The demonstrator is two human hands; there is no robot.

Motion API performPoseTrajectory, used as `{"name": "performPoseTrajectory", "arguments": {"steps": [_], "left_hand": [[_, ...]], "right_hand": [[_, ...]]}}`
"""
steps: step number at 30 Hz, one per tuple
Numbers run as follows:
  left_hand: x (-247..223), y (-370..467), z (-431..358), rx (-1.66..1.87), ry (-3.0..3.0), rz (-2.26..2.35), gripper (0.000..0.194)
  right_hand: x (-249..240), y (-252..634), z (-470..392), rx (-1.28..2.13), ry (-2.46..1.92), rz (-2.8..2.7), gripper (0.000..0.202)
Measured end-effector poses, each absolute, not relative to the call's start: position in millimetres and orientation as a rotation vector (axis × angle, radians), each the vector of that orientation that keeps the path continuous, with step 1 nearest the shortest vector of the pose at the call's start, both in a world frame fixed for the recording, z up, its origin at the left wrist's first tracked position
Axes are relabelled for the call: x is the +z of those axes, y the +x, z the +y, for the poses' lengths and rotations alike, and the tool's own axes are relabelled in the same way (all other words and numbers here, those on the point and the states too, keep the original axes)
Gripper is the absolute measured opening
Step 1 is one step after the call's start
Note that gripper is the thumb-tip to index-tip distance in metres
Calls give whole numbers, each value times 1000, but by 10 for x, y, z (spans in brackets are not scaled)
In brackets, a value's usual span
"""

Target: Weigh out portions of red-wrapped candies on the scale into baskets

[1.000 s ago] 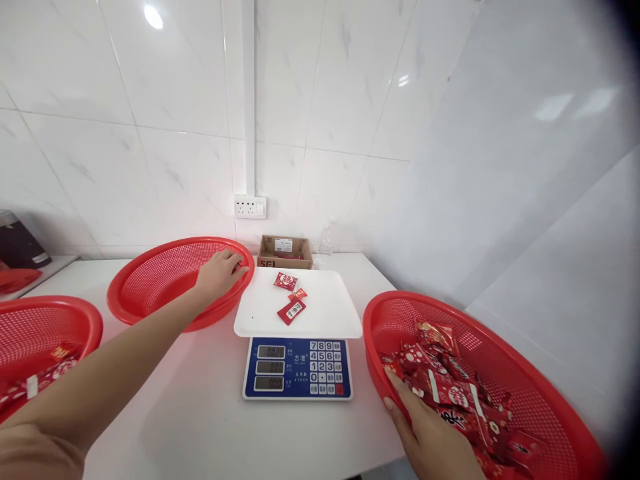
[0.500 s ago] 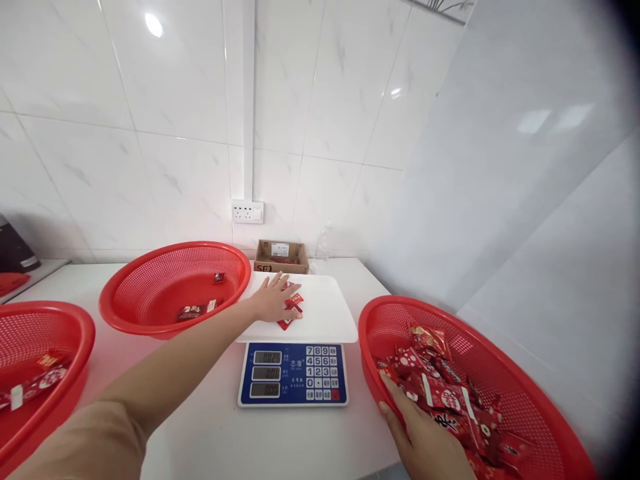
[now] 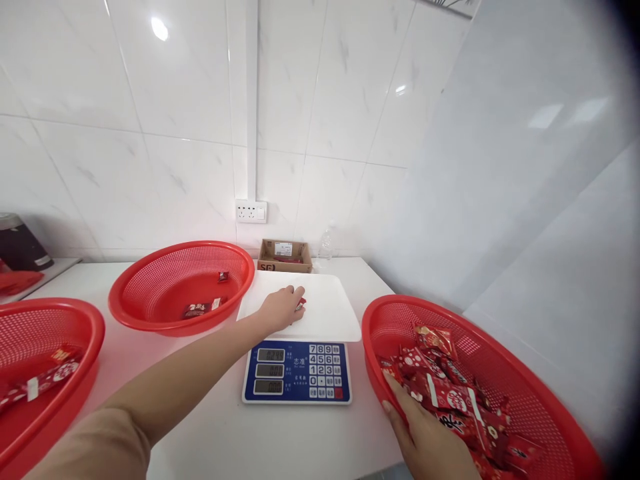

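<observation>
On the white pan of the digital scale (image 3: 325,313), my left hand (image 3: 284,308) is closed over small red snack packets (image 3: 301,304), most of them hidden under the fingers. The blue panel below the pan has lit number displays and a keypad. At the lower right, my right hand (image 3: 425,433) grips the near left rim of a red plastic basket (image 3: 545,393), thumb outside and fingers over the edge. Red snack packets (image 3: 453,397) are piled in that basket.
Left of the scale stands a red basket (image 3: 145,280) with a few packets in it. Another red basket (image 3: 95,333) is at the far left. Behind the scale are a small cardboard box (image 3: 284,267) and a clear plastic bottle (image 3: 326,243) by the tiled wall.
My left hand has gone from spread flat over the packets to curled around them on the pan. My right hand stays on the basket rim. The view has shifted slightly.
</observation>
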State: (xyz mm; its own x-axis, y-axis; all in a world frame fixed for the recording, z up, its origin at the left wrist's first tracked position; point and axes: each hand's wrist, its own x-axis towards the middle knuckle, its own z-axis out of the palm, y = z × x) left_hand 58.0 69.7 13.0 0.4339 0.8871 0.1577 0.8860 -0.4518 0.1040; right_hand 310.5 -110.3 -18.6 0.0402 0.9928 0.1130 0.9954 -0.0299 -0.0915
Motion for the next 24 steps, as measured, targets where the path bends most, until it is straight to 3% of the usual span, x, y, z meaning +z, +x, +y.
{"name": "performPoseTrajectory", "arguments": {"steps": [7, 17, 21, 24], "left_hand": [[383, 240, 671, 521, 2540, 1800, 18], [492, -921, 642, 604, 2036, 2299, 46], [423, -925, 496, 652, 2060, 2274, 63], [307, -695, 269, 950, 2173, 2148, 63]], "right_hand": [[-175, 3079, -1103, -66, -2142, -2060, 49], [-229, 3129, -1085, 24, -2125, -2073, 50], [-145, 3063, -1103, 113, -2114, -2027, 48], [-45, 3034, -1122, 268, -2063, -1968, 48]]}}
